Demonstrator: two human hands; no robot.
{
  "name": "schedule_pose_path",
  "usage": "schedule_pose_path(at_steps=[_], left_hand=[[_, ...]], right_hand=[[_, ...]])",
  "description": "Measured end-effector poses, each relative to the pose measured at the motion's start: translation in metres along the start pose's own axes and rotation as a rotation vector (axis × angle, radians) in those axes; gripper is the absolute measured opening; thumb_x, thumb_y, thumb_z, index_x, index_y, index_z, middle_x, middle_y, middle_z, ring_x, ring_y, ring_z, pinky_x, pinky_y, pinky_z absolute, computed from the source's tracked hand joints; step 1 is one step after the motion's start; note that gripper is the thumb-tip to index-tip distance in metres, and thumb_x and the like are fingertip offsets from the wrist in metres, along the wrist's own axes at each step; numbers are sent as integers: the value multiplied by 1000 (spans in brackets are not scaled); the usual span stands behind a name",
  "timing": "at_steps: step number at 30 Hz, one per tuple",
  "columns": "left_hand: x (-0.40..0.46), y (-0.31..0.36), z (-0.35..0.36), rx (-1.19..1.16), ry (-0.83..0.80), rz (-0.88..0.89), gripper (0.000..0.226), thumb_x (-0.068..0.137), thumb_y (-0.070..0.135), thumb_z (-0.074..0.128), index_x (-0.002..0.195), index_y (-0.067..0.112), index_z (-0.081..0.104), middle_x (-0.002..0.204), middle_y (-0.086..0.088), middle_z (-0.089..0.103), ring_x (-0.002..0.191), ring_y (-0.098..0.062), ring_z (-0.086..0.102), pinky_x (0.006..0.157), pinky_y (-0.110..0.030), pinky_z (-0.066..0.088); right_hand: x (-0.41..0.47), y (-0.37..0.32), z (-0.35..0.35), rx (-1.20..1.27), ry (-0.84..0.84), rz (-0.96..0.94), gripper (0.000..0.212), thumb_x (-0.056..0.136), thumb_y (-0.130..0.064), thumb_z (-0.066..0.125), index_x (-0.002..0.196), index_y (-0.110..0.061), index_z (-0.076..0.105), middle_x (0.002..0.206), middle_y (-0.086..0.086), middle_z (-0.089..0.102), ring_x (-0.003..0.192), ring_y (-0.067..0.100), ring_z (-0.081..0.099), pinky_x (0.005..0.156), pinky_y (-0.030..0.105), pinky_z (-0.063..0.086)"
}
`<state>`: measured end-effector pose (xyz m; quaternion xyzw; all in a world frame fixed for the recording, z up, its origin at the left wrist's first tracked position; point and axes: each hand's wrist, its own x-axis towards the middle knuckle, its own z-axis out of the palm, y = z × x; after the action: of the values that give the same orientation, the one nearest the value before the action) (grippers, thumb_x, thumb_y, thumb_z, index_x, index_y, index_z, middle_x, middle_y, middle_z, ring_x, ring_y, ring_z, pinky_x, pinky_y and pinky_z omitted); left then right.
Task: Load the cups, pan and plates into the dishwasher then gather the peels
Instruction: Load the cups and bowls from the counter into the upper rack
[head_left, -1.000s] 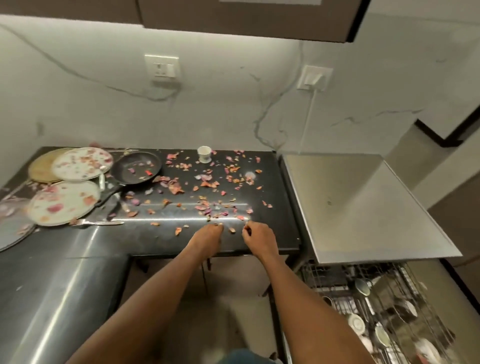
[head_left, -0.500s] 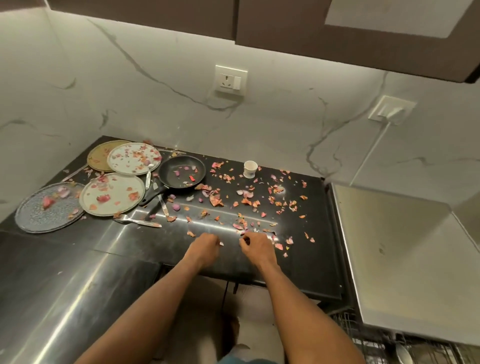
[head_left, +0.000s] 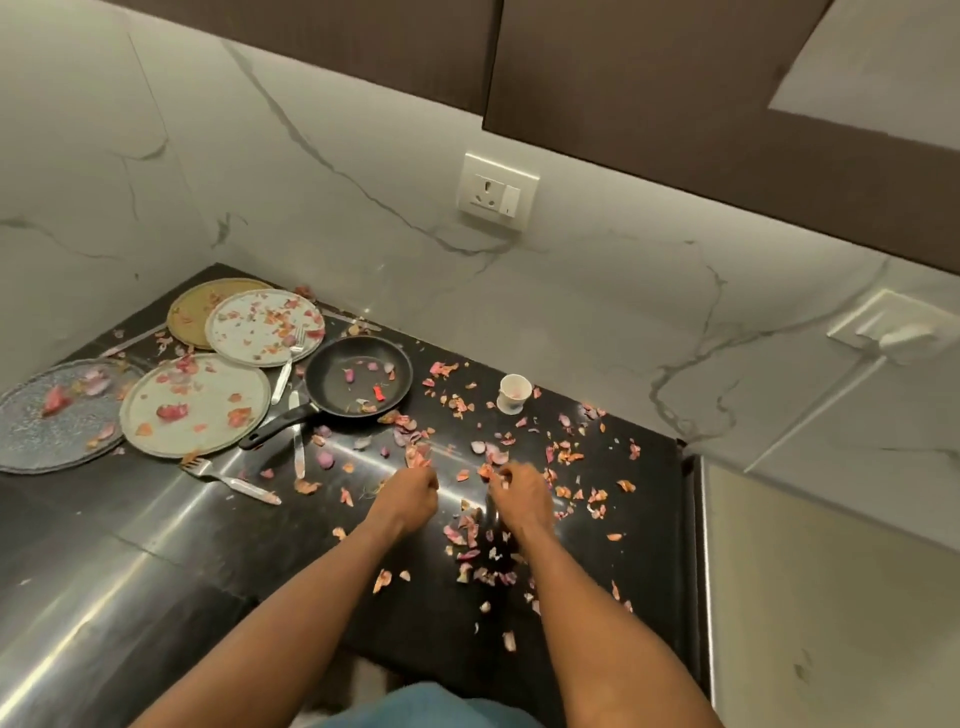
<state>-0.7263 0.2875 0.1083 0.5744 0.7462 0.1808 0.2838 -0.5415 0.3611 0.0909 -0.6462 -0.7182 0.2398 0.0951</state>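
Your left hand (head_left: 410, 499) and right hand (head_left: 519, 496) rest fingers curled on the glossy black stone counter (head_left: 156, 545); whether they pinch the scattered pink-orange onion peels (head_left: 475, 540) is unclear. The black round pan (head_left: 358, 384) sits behind.

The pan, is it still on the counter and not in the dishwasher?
Yes, the pan lies on the black counter beside the plates, with a few peels inside it.

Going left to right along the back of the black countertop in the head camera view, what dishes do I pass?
Speckled grey-blue round plate → black frying pan → small white cup. The tan plate and the two pale round plates between the grey-blue plate and the pan overlap, so I leave them out.
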Motion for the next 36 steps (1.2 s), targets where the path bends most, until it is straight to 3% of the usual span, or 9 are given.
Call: schedule_pose_path(at_steps=[4, 8, 15, 19, 23, 27, 31, 36], left_hand=[[18, 4, -3, -27, -16, -55, 14, 93, 15, 52, 88, 20, 64, 87, -1, 67, 80, -16, 62, 74, -30, 51], [42, 1, -8, -50, 9, -103, 16, 91, 13, 50, 83, 18, 62, 88, -7, 70, 80, -21, 63, 76, -36, 55], [67, 5, -5, -107, 42, -156, 23, 92, 8, 49, 95, 8, 72, 92, -8, 72, 86, -22, 66, 79, -35, 56], [70, 8, -4, -107, 36, -161, 22, 90, 7, 52, 95, 9, 73, 90, -7, 72, 85, -21, 67, 77, -32, 55], [68, 6, -4, -105, 16, -176, 22, 89, 7, 51, 92, 8, 72, 91, -9, 72, 85, -21, 67, 79, -37, 57], [65, 1, -3, -138, 8, -230, 18, 91, 10, 53, 90, 13, 71, 89, -6, 72, 84, -19, 68, 80, -40, 59], [64, 0, -4, -166, 9, -246, 18, 92, 11, 55, 93, 13, 73, 90, -5, 73, 84, -16, 68, 82, -38, 59], [61, 0, 2, -244, 0, -284, 17, 95, 12, 54, 95, 15, 72, 92, -3, 71, 83, -15, 68, 84, -41, 58]], right_hand=[[42, -3, -13, -97, -83, -14, 51, 91, -51, 63, 133, -23, 60, 131, 7, 55, 120, 27, 55, 100, 43, 50], [82, -5, -20, -116, -101, -6, 63, 91, -46, 66, 146, -20, 49, 144, 11, 45, 130, 33, 48, 107, 47, 45], [139, -9, -28, -137, -133, 4, 84, 89, -39, 72, 158, -20, 28, 158, 14, 23, 138, 41, 39, 113, 54, 39], [168, -18, -36, -96, -136, -4, 83, 88, -35, 75, 157, -29, 29, 157, 13, 23, 140, 40, 36, 112, 55, 40], [188, -20, -33, -119, -214, -38, 88, 90, -23, 76, 159, -36, 24, 168, 9, 8, 150, 39, 27, 116, 54, 36], [195, -25, -29, -206, -259, -29, 81, 92, -20, 73, 158, -36, 29, 161, 8, 21, 139, 38, 44, 109, 52, 45], [190, -25, -32, -217, -191, -25, 62, 90, -30, 75, 145, -29, 48, 137, 13, 40, 121, 38, 57, 99, 47, 51], [164, -18, -27, 194, -142, -10, 55, 71, -43, 85, 119, -36, 60, 122, 5, 57, 105, 26, 61, 87, 40, 54]])
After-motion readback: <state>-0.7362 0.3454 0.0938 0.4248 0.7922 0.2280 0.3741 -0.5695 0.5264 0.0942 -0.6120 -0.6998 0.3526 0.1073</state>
